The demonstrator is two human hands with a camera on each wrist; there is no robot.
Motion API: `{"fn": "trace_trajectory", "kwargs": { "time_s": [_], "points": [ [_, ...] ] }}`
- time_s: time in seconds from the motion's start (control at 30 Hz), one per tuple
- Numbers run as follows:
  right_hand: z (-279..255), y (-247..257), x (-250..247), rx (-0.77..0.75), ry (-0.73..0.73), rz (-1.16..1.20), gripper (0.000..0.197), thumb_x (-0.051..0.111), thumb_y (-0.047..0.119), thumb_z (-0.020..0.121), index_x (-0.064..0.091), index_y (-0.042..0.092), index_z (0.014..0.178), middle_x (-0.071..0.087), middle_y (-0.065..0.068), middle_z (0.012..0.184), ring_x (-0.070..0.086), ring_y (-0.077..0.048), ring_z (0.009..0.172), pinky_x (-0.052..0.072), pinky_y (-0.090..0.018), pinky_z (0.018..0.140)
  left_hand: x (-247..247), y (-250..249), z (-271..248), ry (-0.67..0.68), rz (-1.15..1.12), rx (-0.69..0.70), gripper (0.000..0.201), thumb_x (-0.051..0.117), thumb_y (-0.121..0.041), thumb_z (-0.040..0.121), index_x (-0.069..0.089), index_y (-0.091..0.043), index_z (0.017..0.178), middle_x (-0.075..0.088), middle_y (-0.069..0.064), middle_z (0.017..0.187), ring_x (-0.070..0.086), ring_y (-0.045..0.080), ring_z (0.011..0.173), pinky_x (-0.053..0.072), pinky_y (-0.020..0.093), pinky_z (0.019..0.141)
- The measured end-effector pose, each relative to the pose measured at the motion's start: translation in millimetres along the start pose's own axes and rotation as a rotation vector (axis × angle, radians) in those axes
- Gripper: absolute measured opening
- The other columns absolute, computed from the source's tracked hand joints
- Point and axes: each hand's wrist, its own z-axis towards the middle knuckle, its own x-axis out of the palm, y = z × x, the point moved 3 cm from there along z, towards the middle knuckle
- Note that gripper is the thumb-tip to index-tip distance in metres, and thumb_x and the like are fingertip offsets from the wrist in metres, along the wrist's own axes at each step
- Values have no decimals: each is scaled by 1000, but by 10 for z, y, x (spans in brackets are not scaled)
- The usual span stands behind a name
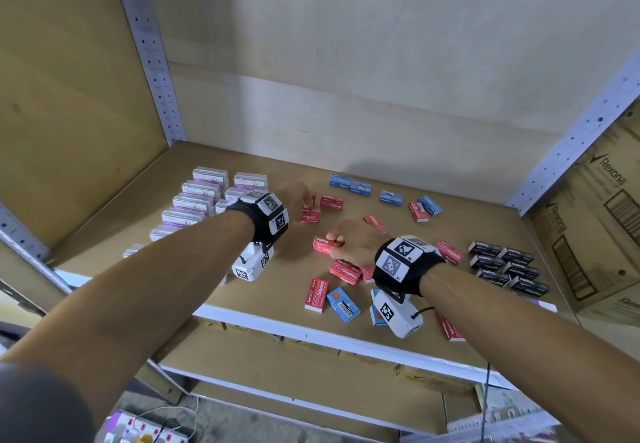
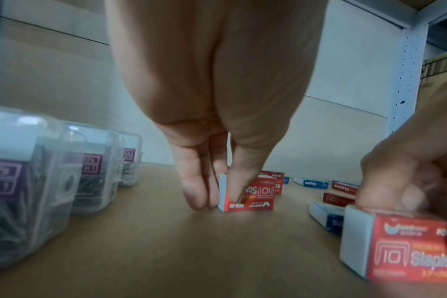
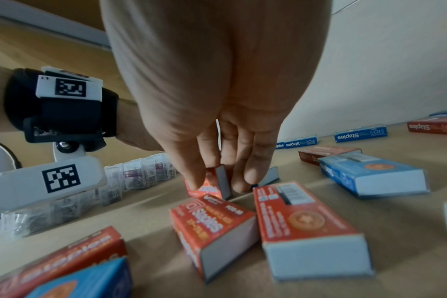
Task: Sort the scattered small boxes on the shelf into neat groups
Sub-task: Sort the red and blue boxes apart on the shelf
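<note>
Small staple boxes lie scattered on the brown shelf board (image 1: 242, 283). My left hand (image 1: 306, 205) reaches to the middle of the shelf and pinches a red staples box (image 1: 310, 216). The left wrist view shows that red box (image 2: 253, 194) tilted up on one edge between thumb and fingers (image 2: 195, 193). My right hand (image 1: 334, 243) grips another red staples box (image 1: 323, 245) from above, just right of the left hand. In the right wrist view this box (image 3: 209, 186) sits between thumb and fingers. Other red boxes (image 1: 344, 271) lie loose near my right wrist.
Clear cases of paper clips (image 1: 201, 196) stand in rows at the left. Blue staple boxes (image 1: 349, 184) lie near the back wall. Black boxes (image 1: 505, 266) form a neat block at the right. A cardboard carton (image 1: 595, 227) stands beyond the right post. A white front edge (image 1: 277, 324) borders the shelf.
</note>
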Motion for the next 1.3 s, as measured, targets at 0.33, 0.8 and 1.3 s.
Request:
{"fn": "trace_trajectory", "kwargs": {
  "time_s": [0.33, 0.8, 1.3],
  "points": [
    [79, -43, -96, 40, -117, -74, 37, 52, 9, 85, 41, 21, 53, 43, 6, 57, 39, -9, 54, 23, -21, 50, -183, -85, -108, 8, 16, 150, 25, 63, -7, 87, 72, -7, 111, 68, 9, 114, 64, 28, 98, 50, 22, 71],
    [170, -180, 90, 14, -93, 61, 11, 62, 13, 84, 63, 24, 88, 48, 15, 83, 45, -3, 76, 30, -15, 61, -130, -21, -219, 62, 89, 194, 32, 59, 3, 79, 72, -10, 105, 66, 9, 112, 63, 26, 99, 53, 35, 85],
    [288, -115, -296, 36, -172, 39, 21, 53, 16, 82, 72, 15, 90, 72, -5, 85, 66, -25, 78, 55, -41, 74, -286, -34, -159, -86, 3, 210, 21, 59, -12, 87, 73, -19, 102, 68, 1, 105, 61, 20, 99, 45, 25, 84]
  ]
}}
